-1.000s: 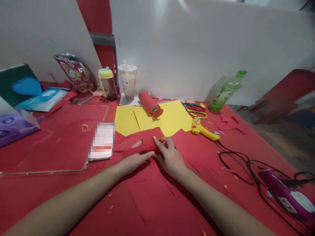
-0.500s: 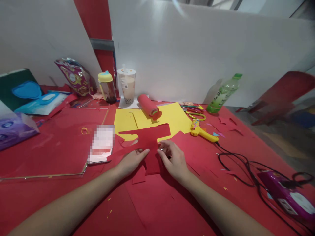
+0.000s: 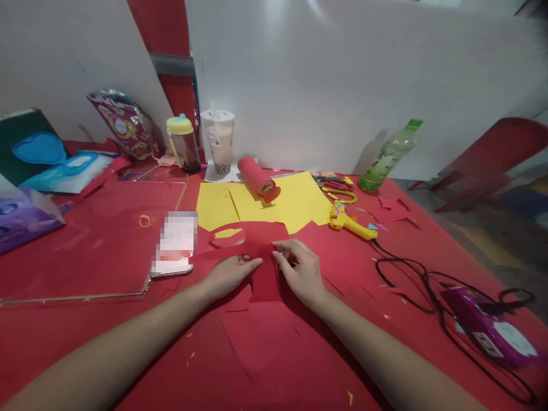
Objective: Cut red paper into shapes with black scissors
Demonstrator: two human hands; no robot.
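Observation:
A cut piece of red paper [image 3: 261, 240] lies on the red-covered table [image 3: 107, 251], its far edge overlapping a yellow sheet [image 3: 295, 200]. My left hand [image 3: 231, 273] rests on the paper's near left part, fingers pressed flat on it. My right hand [image 3: 299, 268] sits just to the right, its fingertips pinching the paper's edge near the middle. The two hands nearly touch across the sheet.
A phone [image 3: 174, 244], a red paper roll [image 3: 256, 178], a yellow glue gun [image 3: 349, 224], scissors [image 3: 340, 191], a green bottle [image 3: 387, 157], a bubble tea cup [image 3: 219, 142] and a yellow-lidded flask [image 3: 184, 144] surround the paper. A purple power strip [image 3: 488, 331] with black cables lies right.
The red paper piece was opened out over the yellow sheet half a second ago; now its far part lies lower and folded back. Both hands stayed on it.

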